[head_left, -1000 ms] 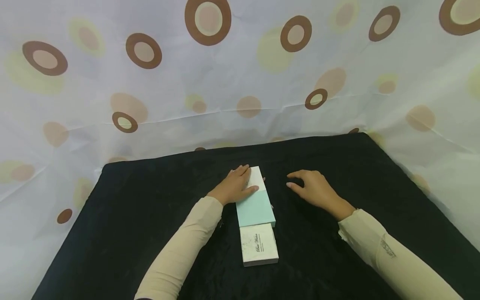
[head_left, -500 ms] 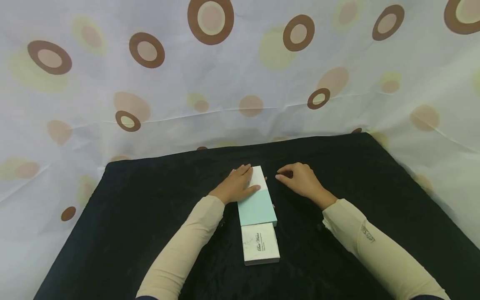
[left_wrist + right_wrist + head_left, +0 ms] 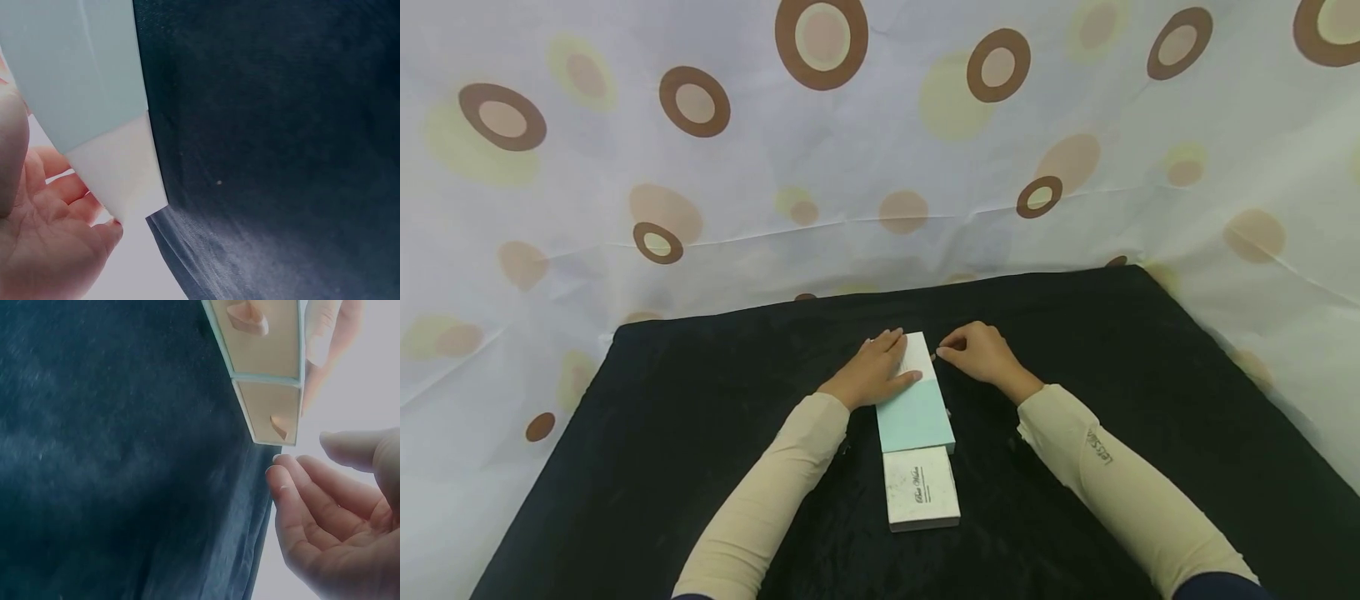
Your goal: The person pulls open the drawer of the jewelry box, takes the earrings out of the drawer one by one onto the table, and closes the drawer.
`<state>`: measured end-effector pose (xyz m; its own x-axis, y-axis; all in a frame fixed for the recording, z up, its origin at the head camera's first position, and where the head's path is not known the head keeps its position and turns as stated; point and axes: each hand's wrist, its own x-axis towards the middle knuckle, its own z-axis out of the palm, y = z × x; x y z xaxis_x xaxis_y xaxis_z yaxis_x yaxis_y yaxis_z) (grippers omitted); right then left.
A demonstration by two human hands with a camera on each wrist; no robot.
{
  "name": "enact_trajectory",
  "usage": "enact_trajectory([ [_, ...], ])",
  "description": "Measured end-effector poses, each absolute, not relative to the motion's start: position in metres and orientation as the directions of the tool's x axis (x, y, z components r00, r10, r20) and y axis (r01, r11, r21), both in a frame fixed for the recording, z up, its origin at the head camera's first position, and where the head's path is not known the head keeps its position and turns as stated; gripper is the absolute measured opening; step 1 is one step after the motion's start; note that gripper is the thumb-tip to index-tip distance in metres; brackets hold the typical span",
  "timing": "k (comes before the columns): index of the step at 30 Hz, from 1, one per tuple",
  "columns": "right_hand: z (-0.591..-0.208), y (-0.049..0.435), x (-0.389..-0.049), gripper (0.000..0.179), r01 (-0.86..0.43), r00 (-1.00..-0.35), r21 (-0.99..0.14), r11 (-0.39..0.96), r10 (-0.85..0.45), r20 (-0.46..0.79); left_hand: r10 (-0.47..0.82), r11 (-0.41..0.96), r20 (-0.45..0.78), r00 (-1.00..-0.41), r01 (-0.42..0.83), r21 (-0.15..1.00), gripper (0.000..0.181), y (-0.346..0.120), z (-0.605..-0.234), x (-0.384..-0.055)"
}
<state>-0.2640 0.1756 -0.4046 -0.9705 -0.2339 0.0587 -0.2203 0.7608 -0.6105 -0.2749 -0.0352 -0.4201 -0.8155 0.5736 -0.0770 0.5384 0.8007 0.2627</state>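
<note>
Three small flat boxes stand end to end in the head view: a white one (image 3: 915, 357) at the far end, a mint green one (image 3: 916, 421) in the middle, and a white one with dark lettering (image 3: 936, 492) nearest. My left hand (image 3: 868, 372) rests on the far pair, thumb across the top, fingers along the left side. In the right wrist view, the peach side faces carry loop-like pull tabs, one on the mint box (image 3: 249, 317) and a smaller one (image 3: 280, 427) on the far box. My right hand (image 3: 981, 354) is beside that smaller tab, with thumb and fingertips apart.
A black cloth (image 3: 700, 433) covers the table beneath the boxes. Behind it and along the sides hangs a white curtain (image 3: 850, 167) printed with brown, peach and yellow-green circles.
My right hand has moved left to the far box's right side, its thumb and index finger drawing closer together. My left hand and the boxes have stayed in place.
</note>
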Motion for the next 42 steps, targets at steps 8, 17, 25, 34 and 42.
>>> enact_trajectory([
  [8, -0.407, 0.172, -0.268, 0.022, -0.160, -0.977, -0.608, 0.778, -0.211, -0.013, 0.579, 0.794, -0.076, -0.812, 0.539, 0.282, 0.074, -0.032, -0.420, -0.271],
  [17, -0.414, 0.168, -0.269, 0.020, -0.130, -0.981, -0.603, 0.787, -0.191, -0.039, 0.583, 0.792, -0.083, -0.808, 0.543, 0.281, 0.075, -0.031, -0.426, -0.269],
  [25, -0.413, 0.164, -0.274, 0.018, -0.103, -0.982, -0.605, 0.790, -0.177, -0.064, 0.576, 0.800, -0.079, -0.813, 0.543, 0.255, 0.075, -0.034, -0.425, -0.272],
  [34, -0.415, 0.159, -0.278, 0.019, -0.082, -0.985, -0.597, 0.798, -0.156, -0.073, 0.573, 0.804, -0.083, -0.815, 0.540, 0.248, 0.075, -0.034, -0.420, -0.273],
  [42, -0.415, 0.159, -0.277, 0.023, -0.106, -0.985, -0.585, 0.804, -0.165, -0.048, 0.570, 0.810, -0.097, -0.816, 0.537, 0.236, 0.075, -0.034, -0.420, -0.274],
])
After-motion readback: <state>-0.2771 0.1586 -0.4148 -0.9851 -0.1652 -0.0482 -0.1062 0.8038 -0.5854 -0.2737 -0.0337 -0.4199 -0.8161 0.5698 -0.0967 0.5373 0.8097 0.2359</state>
